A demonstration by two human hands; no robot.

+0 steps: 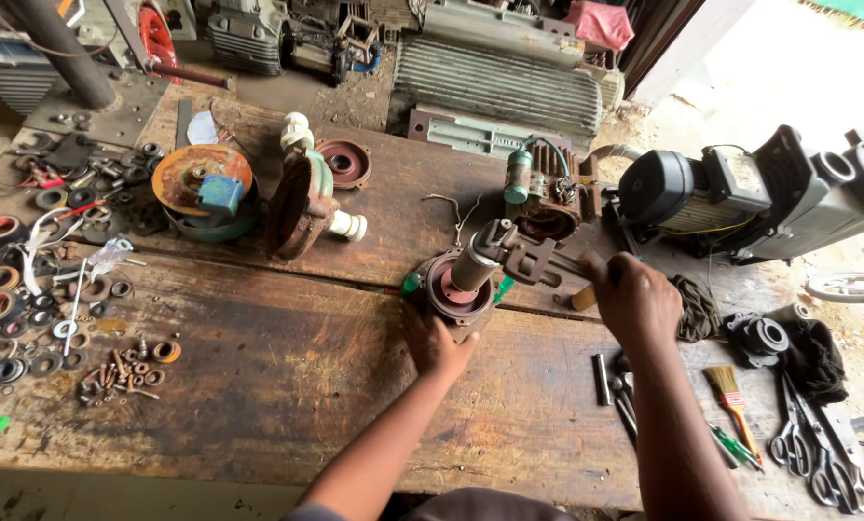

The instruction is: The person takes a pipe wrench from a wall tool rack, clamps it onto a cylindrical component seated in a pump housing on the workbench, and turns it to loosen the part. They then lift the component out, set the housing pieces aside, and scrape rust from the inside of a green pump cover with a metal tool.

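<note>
My left hand (438, 344) presses on the near rim of a round reddish motor end cover (447, 292) that lies on the wooden bench (258, 357). A grey shaft (474, 267) stands tilted out of its centre. My right hand (632, 297) grips the handle of a heavy pipe wrench (536, 260), whose jaws are clamped around the top of that shaft.
A rusty disc with a blue block (203, 181), a brown pump housing (303, 201) and a red flange (345, 162) stand behind. Washers, rings and bolts (55, 289) litter the left. A black pump motor (731, 198) lies at right; brush (731, 397), pliers and scissors (818, 444) lie near right.
</note>
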